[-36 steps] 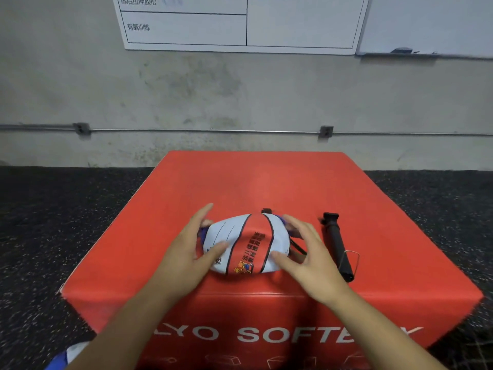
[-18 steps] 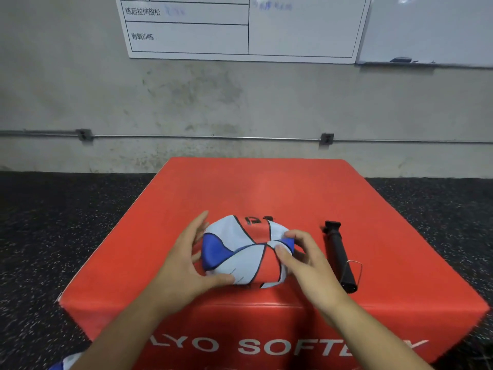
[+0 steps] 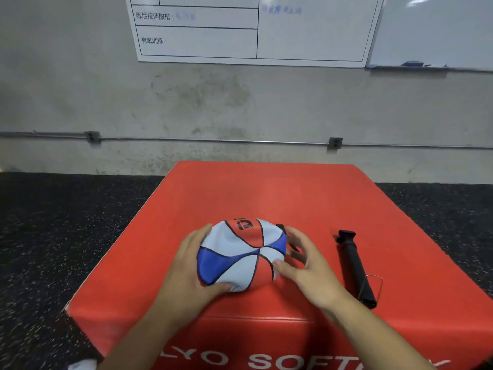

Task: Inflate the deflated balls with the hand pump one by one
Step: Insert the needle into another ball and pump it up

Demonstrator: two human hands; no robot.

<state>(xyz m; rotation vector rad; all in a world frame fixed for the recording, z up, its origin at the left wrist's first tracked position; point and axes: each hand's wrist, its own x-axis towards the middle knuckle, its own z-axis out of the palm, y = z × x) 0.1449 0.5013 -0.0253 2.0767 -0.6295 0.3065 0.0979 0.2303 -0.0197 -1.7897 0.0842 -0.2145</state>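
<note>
One ball, one pump, two hands, left and right

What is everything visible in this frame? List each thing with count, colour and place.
Deflated panelled ball: 1, white, red and blue, on the box, between both hands.
Hand pump: 1, black, lying on the box right of the ball.
Padded box: 1, red with white lettering, on the floor.
Speckled floor: black.
Whiteboards: 2, white, on the grey wall.
Left hand: gripping the ball's left side.
Right hand: gripping its right side.
</note>
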